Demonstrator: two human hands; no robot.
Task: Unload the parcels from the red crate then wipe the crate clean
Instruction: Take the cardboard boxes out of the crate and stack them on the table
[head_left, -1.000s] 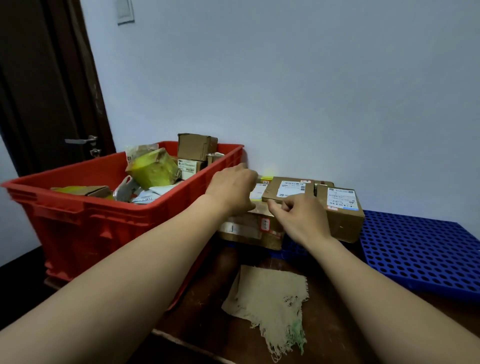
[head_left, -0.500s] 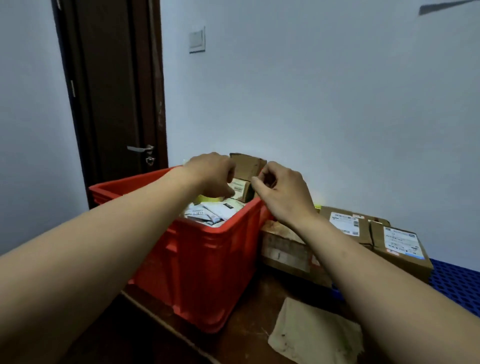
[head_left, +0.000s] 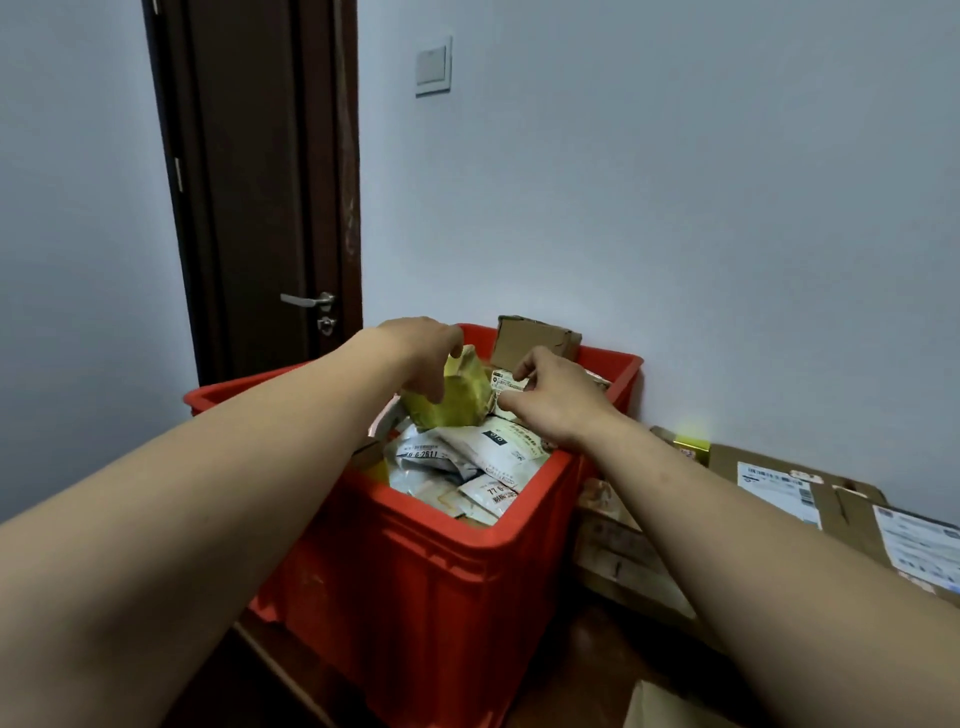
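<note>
Beneath both hands, the red crate is mostly full, with boxes unloaded beyond the right hand; left hand grasps a yellow parcel, right hand's grip cannot be told, wiping pending.

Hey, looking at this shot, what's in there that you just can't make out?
Head view only:
- Floor of the crate: buried under parcels.
- Whether the right hand has a grip on the small box: its curled fingers hide the contact.
- Top of the yellow parcel: covered by the left hand holding it.
- Print on the box labels: too blurred.
- Most of the cloth: cut off by the bottom edge.
</note>
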